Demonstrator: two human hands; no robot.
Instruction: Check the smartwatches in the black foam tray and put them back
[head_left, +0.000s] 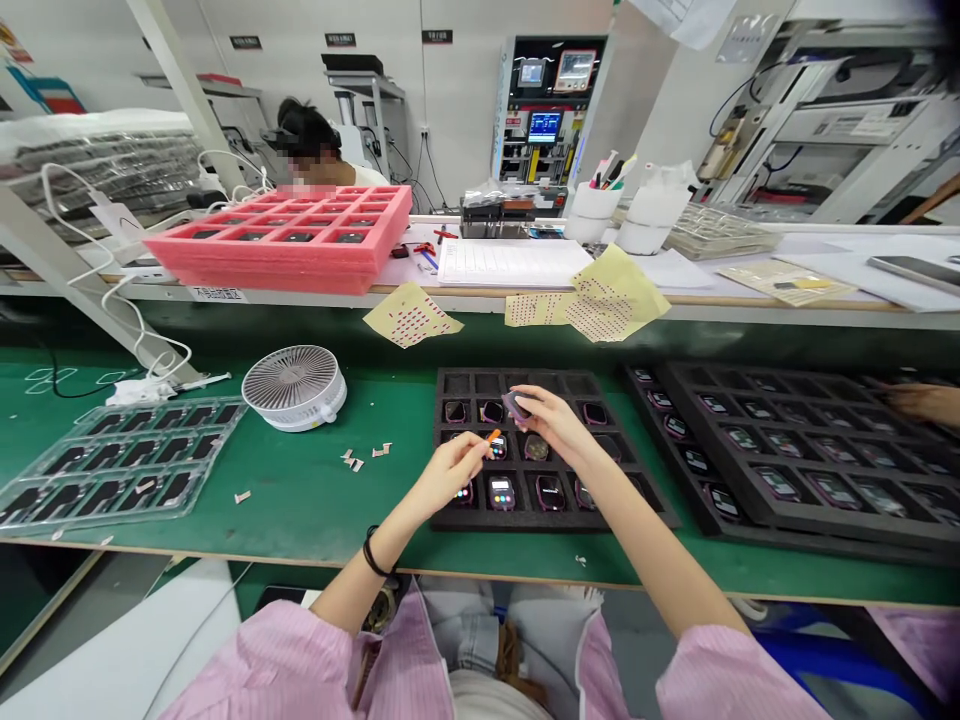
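In the head view my right hand [553,422] is closed on a smartwatch body [516,404], held tilted above a black foam tray [480,521]. My left hand [454,468] pinches a small orange stick-like piece [493,436] over the tray's left half, just below that watch. Its exact kind is too small to make out. Several more watch bodies lie face up in the tray's pockets, among them one with a lit screen [501,492] and one with a dark screen [550,492]. My forearms hide part of the tray.
A white fan [294,388] stands left of the tray, with small scraps [356,461] beside it. Further left lies a clear plastic tray [112,465]. Stacked black trays [750,520] fill the right, where another person's hand [926,402] reaches in. Pink foam trays [277,265] sit on the shelf.
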